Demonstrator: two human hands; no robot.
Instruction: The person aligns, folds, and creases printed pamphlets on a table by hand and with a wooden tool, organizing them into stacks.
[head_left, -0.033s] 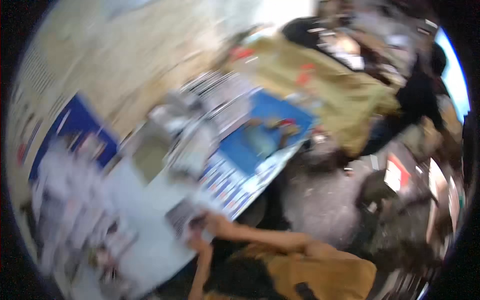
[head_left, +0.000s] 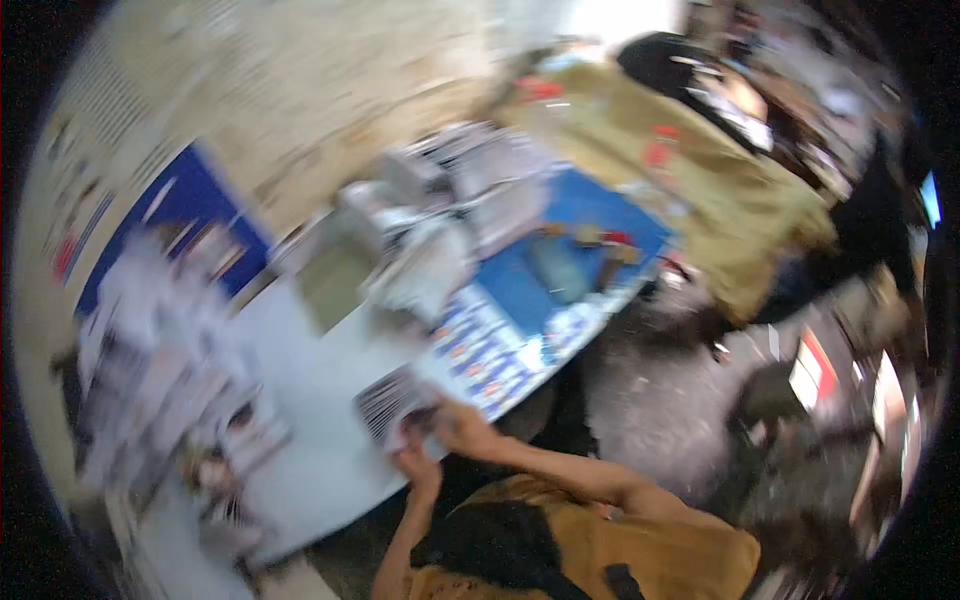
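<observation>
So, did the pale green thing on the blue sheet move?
No. The pale green thing sits at the same spot on the blue sheet; the whole view shifted.

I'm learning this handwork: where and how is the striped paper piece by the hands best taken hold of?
Probably by its near edge, coming from the near side of the white table: the striped paper piece looks flat, and that edge faces the left hand and right hand. A light pinch from above and below should suit it, though blur hides its exact thickness.
</observation>
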